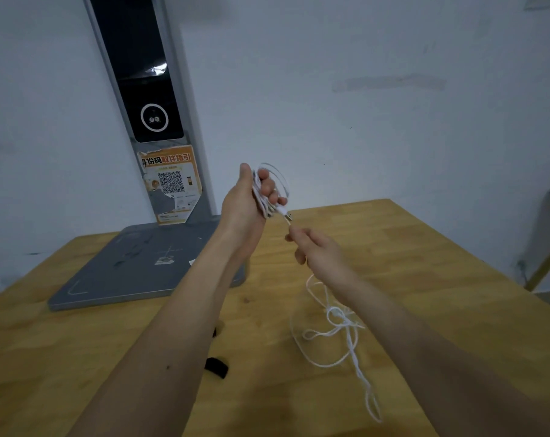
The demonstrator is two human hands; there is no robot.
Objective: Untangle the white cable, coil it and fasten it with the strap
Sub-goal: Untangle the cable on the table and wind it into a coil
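Observation:
My left hand (pixel 247 201) is raised above the table and closed around several loops of the white cable (pixel 346 329), with a plug end poking out below its fingers. Just below and to the right, my right hand (pixel 314 252) pinches a stretch of the same cable. From there the cable drops to the wooden table (pixel 425 263) and lies in a knotted tangle, trailing toward the front edge. A black strap (pixel 216 367) lies on the table beside my left forearm, partly hidden by it.
A grey flat base with a tall upright post (pixel 147 272) stands at the back left of the table, carrying a dark panel and an orange QR-code sticker. A white wall is behind. The table's right edge runs diagonally at the right.

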